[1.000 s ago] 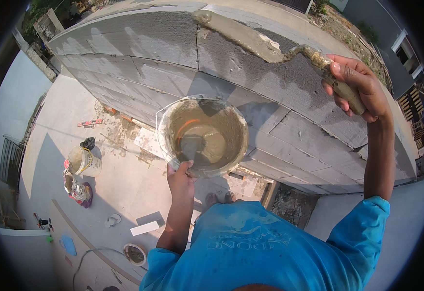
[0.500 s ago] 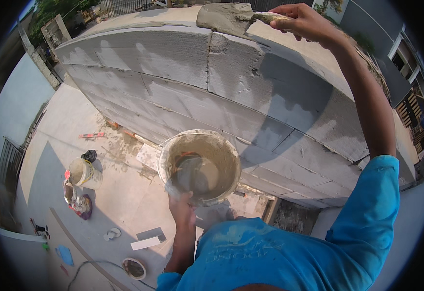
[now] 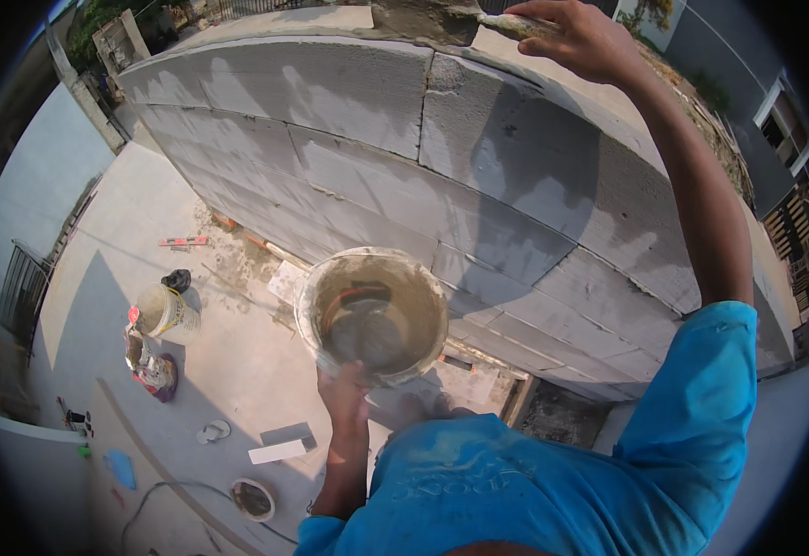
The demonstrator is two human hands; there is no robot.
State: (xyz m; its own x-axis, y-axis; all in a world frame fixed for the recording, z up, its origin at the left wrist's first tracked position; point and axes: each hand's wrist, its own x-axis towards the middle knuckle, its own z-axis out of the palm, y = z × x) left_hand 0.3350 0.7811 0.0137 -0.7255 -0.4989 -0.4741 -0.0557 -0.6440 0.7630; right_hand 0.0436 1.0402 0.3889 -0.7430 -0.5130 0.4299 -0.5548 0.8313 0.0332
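My left hand [image 3: 343,398] grips the near side of a mortar-smeared bucket [image 3: 304,320], tilted toward me in front of the wall. Grey wet mortar [image 3: 367,338] lies in its bottom. Up at the wall's top, my right hand [image 3: 580,39] is closed round the caked handle of a trowel [image 3: 506,25]. The trowel's blade cannot be told apart from the grey mortar [image 3: 423,18] on the top course, and the frame's upper edge cuts off part of it. Pale lightweight blocks make up the wall [image 3: 358,139], with thin joints between them.
On the floor at left are a red level [image 3: 184,242], a white pail [image 3: 180,320], an open sack [image 3: 156,375] and a block offcut [image 3: 276,452]. A round tub [image 3: 252,500] and a cable [image 3: 150,491] lie nearer. Pallets [image 3: 789,232] stand far right.
My right hand and the trowel have shifted left along the wall top; the mortar that lapped over the front edge now sits farther back. The bucket stays in my left hand. The view has shifted slightly.
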